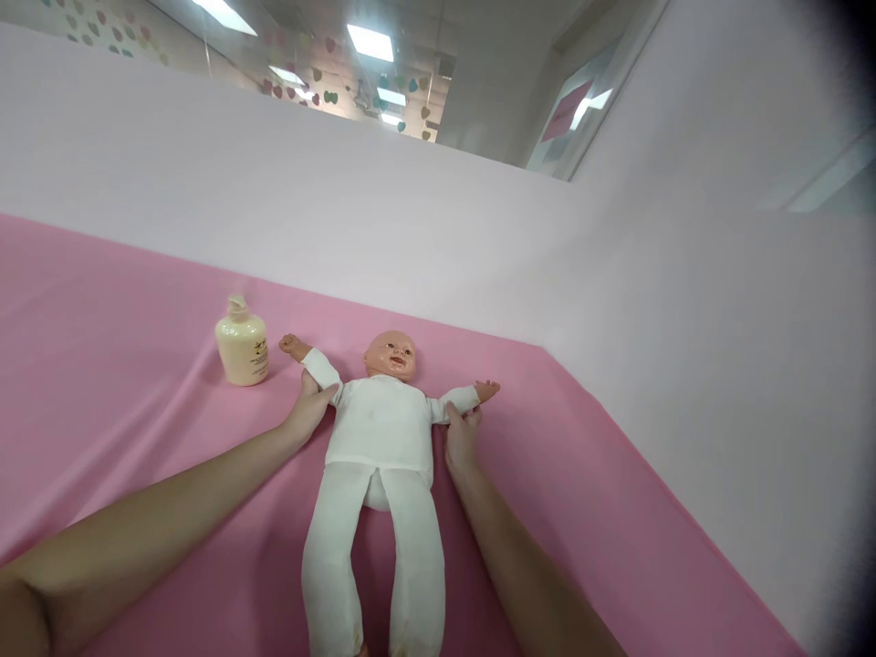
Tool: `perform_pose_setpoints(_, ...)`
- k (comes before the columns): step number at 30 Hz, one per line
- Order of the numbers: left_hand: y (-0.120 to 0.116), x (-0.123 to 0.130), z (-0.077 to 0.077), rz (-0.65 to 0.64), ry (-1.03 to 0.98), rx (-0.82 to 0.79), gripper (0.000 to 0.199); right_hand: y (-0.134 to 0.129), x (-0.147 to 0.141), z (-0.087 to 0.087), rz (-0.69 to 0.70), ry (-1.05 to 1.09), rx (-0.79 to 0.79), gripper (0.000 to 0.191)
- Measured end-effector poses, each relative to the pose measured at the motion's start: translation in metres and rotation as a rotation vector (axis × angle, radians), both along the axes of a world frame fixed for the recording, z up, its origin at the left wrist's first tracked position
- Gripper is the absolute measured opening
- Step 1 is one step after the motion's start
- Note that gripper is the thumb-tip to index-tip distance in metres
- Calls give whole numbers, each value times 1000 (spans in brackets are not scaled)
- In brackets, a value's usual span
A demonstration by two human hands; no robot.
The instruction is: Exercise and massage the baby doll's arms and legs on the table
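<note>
A baby doll [380, 424] with a white cloth body lies on its back on the pink sheet [540, 465]. Its head points to the wall, and both its arms are spread out to the sides. My left hand [309, 408] is closed around the doll's arm on the left, near the elbow, with the thumb on top. On the other side my right hand [463, 436] grips the doll's other arm from below, fingers partly hidden behind it. The doll's feet run off the bottom edge of the view.
A cream pump bottle [243, 347] stands on the sheet left of the doll's raised hand. A white wall [411, 228] rises behind the sheet and along the right side. Above it, a window [383, 82] shows ceiling lights and coloured heart shapes.
</note>
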State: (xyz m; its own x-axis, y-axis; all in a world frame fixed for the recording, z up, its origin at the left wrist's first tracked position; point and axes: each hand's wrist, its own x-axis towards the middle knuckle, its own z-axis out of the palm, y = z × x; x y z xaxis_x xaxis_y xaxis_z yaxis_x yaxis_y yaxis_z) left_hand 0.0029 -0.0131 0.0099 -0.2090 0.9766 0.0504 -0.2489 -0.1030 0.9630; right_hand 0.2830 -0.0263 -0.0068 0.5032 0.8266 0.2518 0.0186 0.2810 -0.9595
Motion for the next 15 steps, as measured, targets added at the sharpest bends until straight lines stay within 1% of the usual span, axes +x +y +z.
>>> perform_pose_setpoints(3, -3, 2, 1, -34, 120, 110, 43, -9, -6, 13, 8, -8, -47, 75)
perform_pose_setpoints(6, -7, 4, 2, -80, 257, 242, 40, -16, -12, 22, 67, -86, 3, 65)
perform_pose_setpoints(9, -11, 5, 5, -122, 382, 335, 44, -20, -18, 26, 139, -146, 36, 61)
perform_pose_setpoints(12, -12, 3, 7, -224, 499, 403, 50, -22, -20, 27, 210, -227, 45, 52)
perform_pose_setpoints(15, -10, 0, 6, -291, 541, 428, 55, -23, -21, 29, 256, -335, 83, 42)
